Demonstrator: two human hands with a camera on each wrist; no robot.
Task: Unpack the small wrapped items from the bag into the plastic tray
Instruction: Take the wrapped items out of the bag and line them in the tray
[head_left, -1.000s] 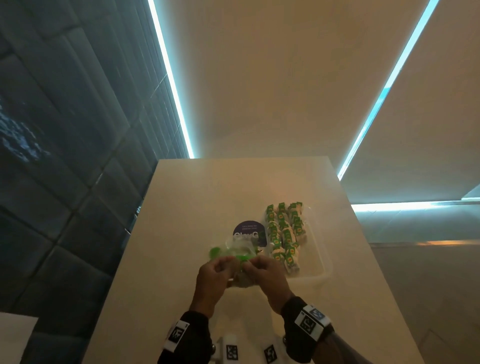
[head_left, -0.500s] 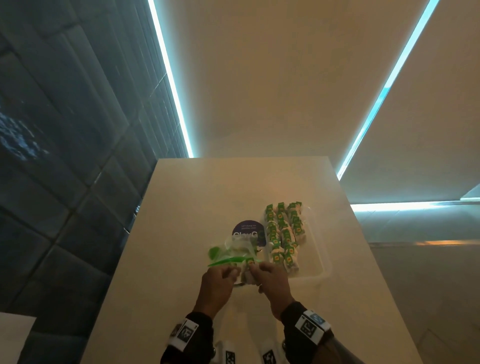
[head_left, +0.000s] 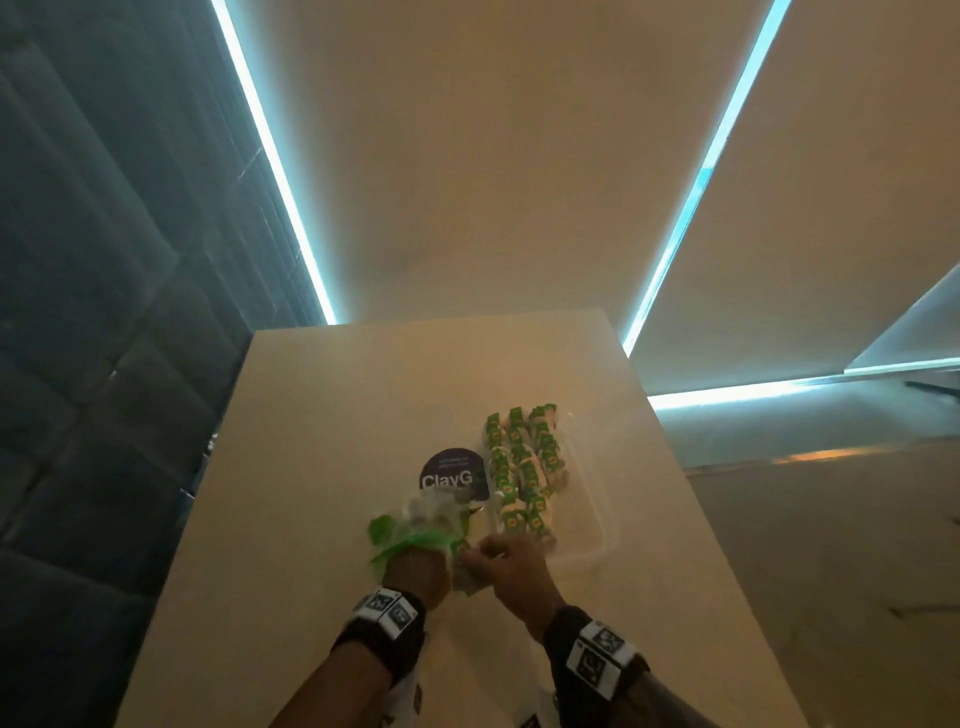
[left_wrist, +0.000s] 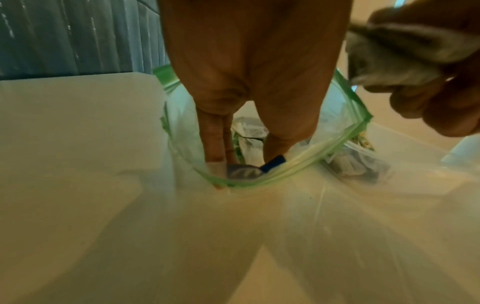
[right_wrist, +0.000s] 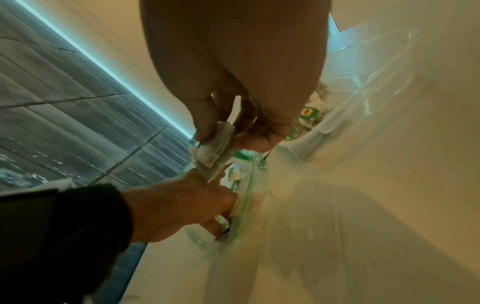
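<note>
A: Start with the big things. Where does everything sit?

B: On your pale rectangular bench (head_left: 322, 467). The clear plastic tray (head_left: 597, 519) lies toward the right edge, with rows of small green-and-white wrapped items (head_left: 524, 467) filling its left side. The clear zip bag with the green seal strip (head_left: 415, 525) lies just left of the tray, near the middle.

A: And my hands?

B: Your left hand (left_wrist: 246, 72) is inside the bag's mouth, fingers reaching down among the items there; whether they grip one, I cannot tell. Your right hand (right_wrist: 233, 72) pinches a small pale wrapped item (right_wrist: 213, 152) just outside the bag.

A: So which step is this?

B: Mid-unpacking, I'd judge. Next, carry that item right, over the tray's near rim, and lay it in the open space beside the rows.
</note>
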